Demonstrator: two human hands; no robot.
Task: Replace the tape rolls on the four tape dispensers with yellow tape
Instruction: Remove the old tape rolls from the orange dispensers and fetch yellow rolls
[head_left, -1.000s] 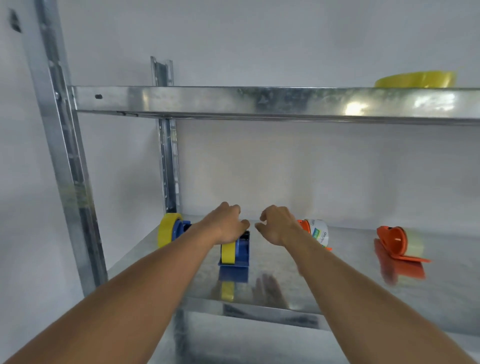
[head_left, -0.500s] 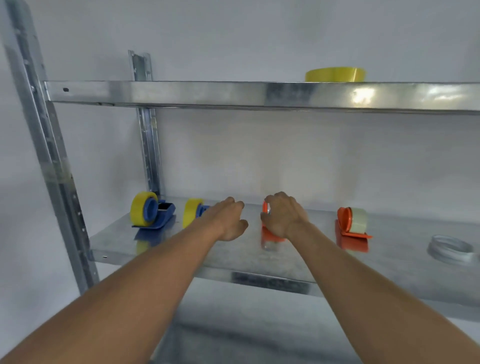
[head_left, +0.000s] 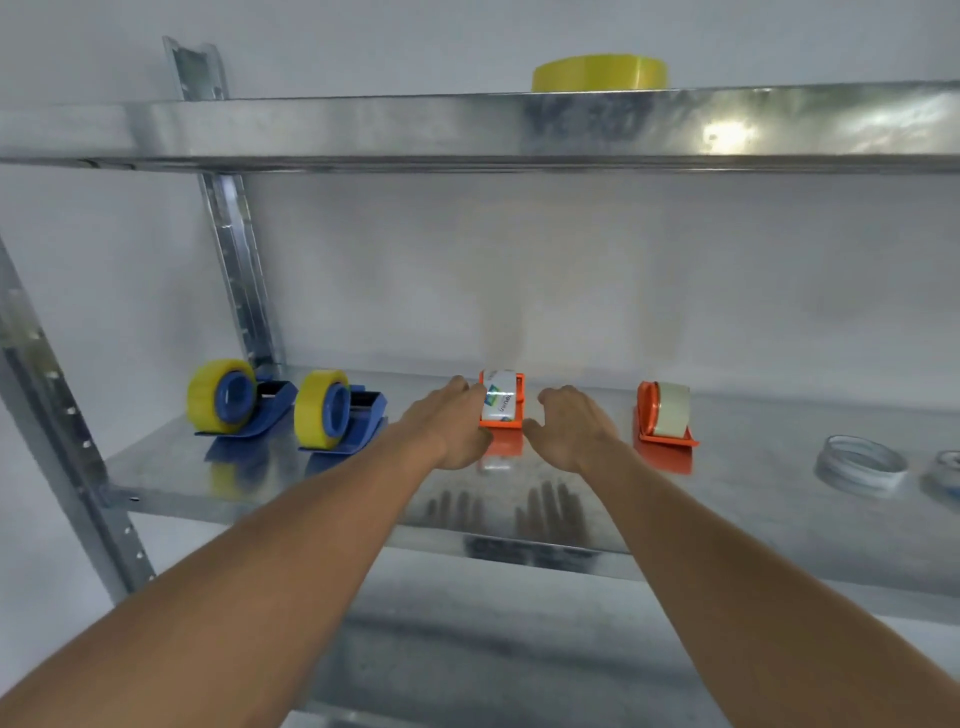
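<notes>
Two blue dispensers (head_left: 236, 402) (head_left: 335, 413) carrying yellow tape stand at the left of the lower shelf (head_left: 218, 478). At its middle stands an orange dispenser (head_left: 501, 405) with a clear, labelled roll. My left hand (head_left: 449, 423) grips its left side, fingers curled against the roll. My right hand (head_left: 574, 426) hovers just right of it, fingers loosely curled, its thumb tip at the base. A second orange dispenser (head_left: 667, 418) with clear tape stands further right. A yellow tape roll (head_left: 597, 73) lies flat on the upper shelf (head_left: 363, 130).
Two clear tape rolls (head_left: 860, 462) (head_left: 945, 470) lie flat at the right end of the lower shelf. Slotted metal uprights (head_left: 234, 249) (head_left: 57, 447) stand at the left. A white wall closes the back. The upper shelf's front lip hangs over the work area.
The view has shifted right along the shelf. My hands left the second blue dispenser and moved to the middle orange one; my right hand came off it and now sits beside it.
</notes>
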